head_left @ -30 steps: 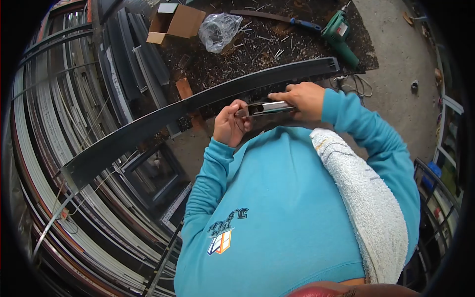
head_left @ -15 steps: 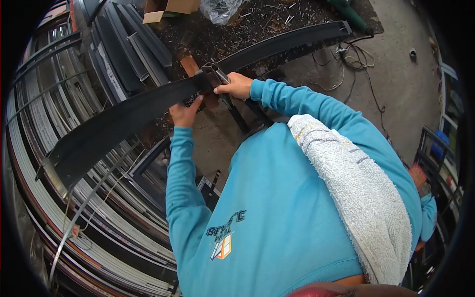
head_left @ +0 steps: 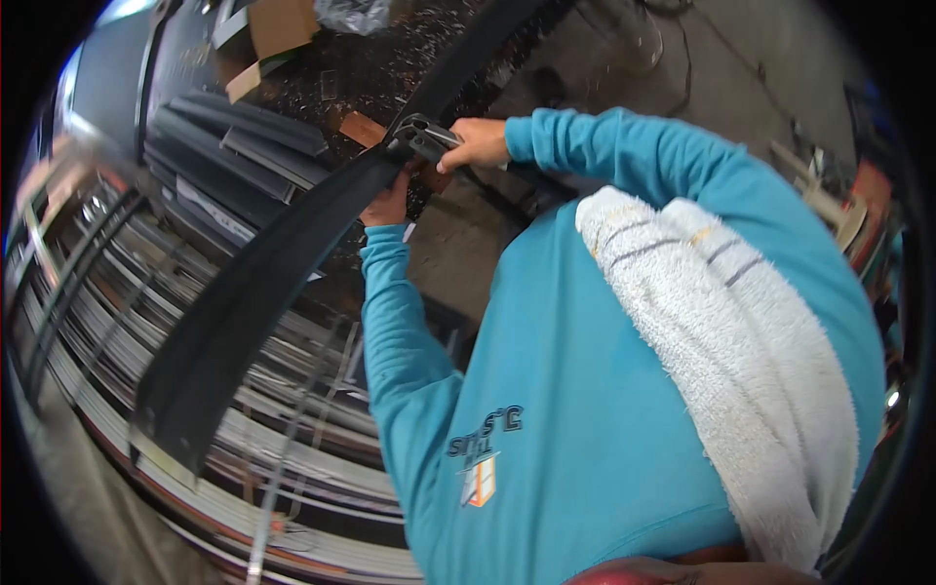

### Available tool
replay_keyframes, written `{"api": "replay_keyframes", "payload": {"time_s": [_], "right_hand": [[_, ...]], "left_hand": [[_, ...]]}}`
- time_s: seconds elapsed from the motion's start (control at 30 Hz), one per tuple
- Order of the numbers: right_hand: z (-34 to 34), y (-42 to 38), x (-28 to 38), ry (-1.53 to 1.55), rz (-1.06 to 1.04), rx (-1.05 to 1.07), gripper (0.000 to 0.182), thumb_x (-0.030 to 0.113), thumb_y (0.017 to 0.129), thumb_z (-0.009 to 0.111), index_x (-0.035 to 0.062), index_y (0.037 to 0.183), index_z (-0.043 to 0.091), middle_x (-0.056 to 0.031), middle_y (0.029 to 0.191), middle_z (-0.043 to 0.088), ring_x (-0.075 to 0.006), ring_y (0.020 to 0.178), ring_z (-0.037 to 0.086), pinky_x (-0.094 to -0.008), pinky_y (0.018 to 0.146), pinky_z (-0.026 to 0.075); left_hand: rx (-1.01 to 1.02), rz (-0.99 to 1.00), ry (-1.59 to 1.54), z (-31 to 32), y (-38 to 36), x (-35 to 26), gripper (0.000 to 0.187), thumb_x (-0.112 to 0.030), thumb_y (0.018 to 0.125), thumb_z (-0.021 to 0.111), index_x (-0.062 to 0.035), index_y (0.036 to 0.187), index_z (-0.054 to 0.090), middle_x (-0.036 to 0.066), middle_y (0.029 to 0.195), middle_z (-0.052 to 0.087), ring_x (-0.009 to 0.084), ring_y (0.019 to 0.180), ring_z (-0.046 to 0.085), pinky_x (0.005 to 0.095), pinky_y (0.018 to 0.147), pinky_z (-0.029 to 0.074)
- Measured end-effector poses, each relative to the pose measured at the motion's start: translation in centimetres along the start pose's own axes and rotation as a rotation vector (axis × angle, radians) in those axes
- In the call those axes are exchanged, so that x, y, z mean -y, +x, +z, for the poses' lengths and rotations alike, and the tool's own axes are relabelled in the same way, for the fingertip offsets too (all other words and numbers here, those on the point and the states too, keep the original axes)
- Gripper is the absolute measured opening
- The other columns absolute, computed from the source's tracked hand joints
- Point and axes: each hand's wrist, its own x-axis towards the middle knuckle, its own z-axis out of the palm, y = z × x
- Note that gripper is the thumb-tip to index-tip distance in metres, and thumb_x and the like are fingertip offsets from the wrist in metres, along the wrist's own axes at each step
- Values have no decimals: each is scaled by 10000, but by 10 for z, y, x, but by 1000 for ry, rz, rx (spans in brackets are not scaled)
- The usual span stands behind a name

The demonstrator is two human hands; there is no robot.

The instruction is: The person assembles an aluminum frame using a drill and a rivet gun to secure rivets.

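The right hand (head_left: 480,143) is closed around a metal hand tool (head_left: 426,139), whose head lies right at the near edge of a long dark strip (head_left: 283,255); the view is too coarse to tell whether the tool's tip bears on the metal. The left hand (head_left: 387,203) is at the same edge, just beside the tool, but its fingers disappear behind the strip, so whether they pinch it or merely steady it cannot be told. The strip slants from the littered surface (head_left: 395,73) out over the racked profiles (head_left: 331,478), with a reddish-brown block (head_left: 362,129) showing beside it near the hands. That long free run looks like the main risk: if the left hand bears too lightly, the weight of the outer end could tip or twist the strip, dragging the spot under the tool out of line. A tool held at a slant could skid off the edge, and the left hand, so near its head, could be nipped or scraped. Loose shavings on the surface might let the strip slide or scratch its finish. Should it swing, its outer end could knock the racked profiles. The towel (head_left: 726,302) lies over the right shoulder, where a deep lean could make it slip.
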Motion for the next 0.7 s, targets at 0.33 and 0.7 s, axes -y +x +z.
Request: {"api": "replay_keyframes", "payload": {"time_s": [0.33, 0.7], "right_hand": [[3, -4, 12, -36, 70, -69, 452, 393, 773, 684, -6, 986, 699, -168, 888, 706, -268, 809, 687, -374, 696, 522], [7, 9, 13, 226, 212, 83, 394, 387, 768, 673, -1, 824, 707, -116, 771, 697, -167, 521, 578, -309, 481, 413]], "left_hand": [[-28, -46, -232, 5, 4, -11, 382, -319, 741, 833, -25, 961, 727, 118, 918, 726, 280, 809, 687, 405, 760, 511], [-10, -40, -170, 10, -2, 8, 418, -309, 733, 843, -18, 1001, 710, 129, 947, 722, 291, 825, 688, 407, 766, 513]]}}
